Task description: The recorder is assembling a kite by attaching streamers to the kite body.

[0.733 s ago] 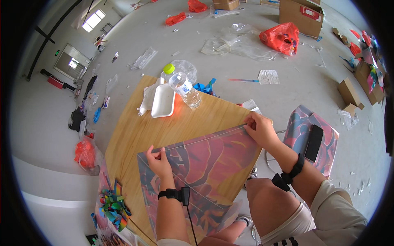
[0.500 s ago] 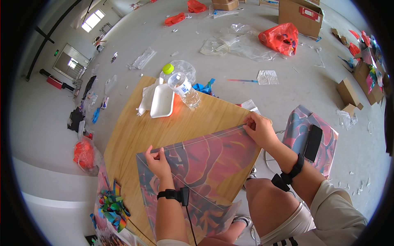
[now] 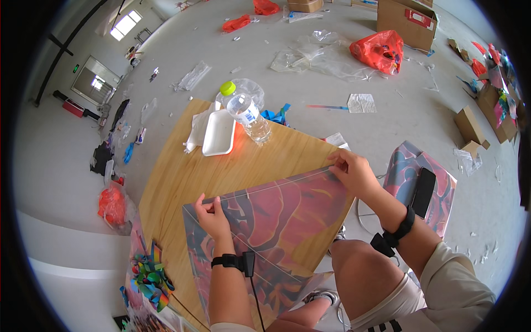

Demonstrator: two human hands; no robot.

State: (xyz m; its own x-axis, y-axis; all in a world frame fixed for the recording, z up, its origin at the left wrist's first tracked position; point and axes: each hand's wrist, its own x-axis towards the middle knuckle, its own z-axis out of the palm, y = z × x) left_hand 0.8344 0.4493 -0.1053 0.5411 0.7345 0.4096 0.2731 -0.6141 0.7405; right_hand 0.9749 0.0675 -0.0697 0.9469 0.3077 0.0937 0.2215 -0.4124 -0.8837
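From here, I can't see the sheet beneath the left forearm; scraps right of the table look too small to identify.

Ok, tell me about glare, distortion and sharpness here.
Head view throughout: the white rectangular window is blown out; the long thin black pipe bows near the dark rim; an orange glow tints the pale wooden table beside the white rectangular tray; left hand and right hand look fairly sharp.

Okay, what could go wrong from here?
The bottle stands near the far edge of the table and could topple if bumped. The patterned sheet partly overhangs the table, so it might slip if the right hand loosens. The phone lies beside the right forearm and could get knocked off.
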